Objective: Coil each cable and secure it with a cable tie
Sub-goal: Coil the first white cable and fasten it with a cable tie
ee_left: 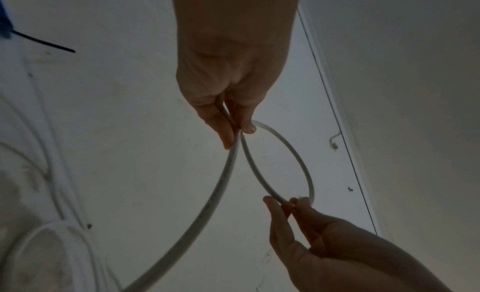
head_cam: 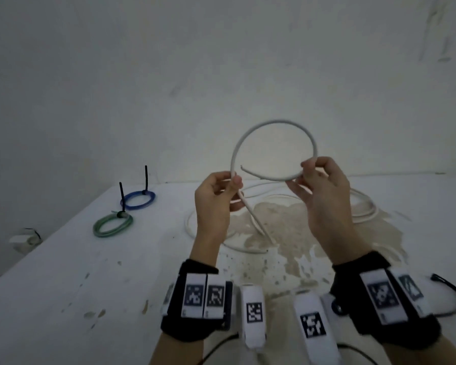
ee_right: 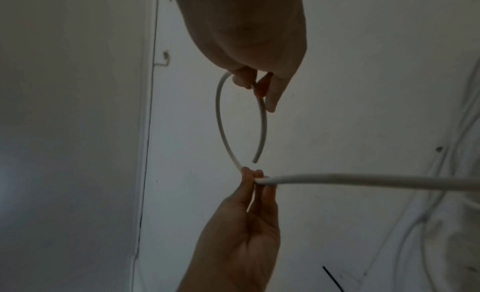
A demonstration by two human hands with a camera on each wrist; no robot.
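A white cable (head_cam: 258, 127) is bent into one loop held up above the white table (head_cam: 90, 272). My left hand (head_cam: 221, 191) pinches the loop's left side between thumb and fingers (ee_left: 228, 132), and the cable's long part runs from there down to the table. My right hand (head_cam: 319, 180) pinches the loop's right side (ee_right: 257, 87). The cable's free end (ee_right: 255, 160) points at the left hand without touching it. The remaining white cable (head_cam: 363, 206) lies in loose turns on the table behind my hands.
A blue coil (head_cam: 140, 200) and a green coil (head_cam: 113, 225), each bound with a black cable tie, lie at the table's left. A tie's black tail (ee_left: 46, 43) shows in the left wrist view. A wall stands right behind the table.
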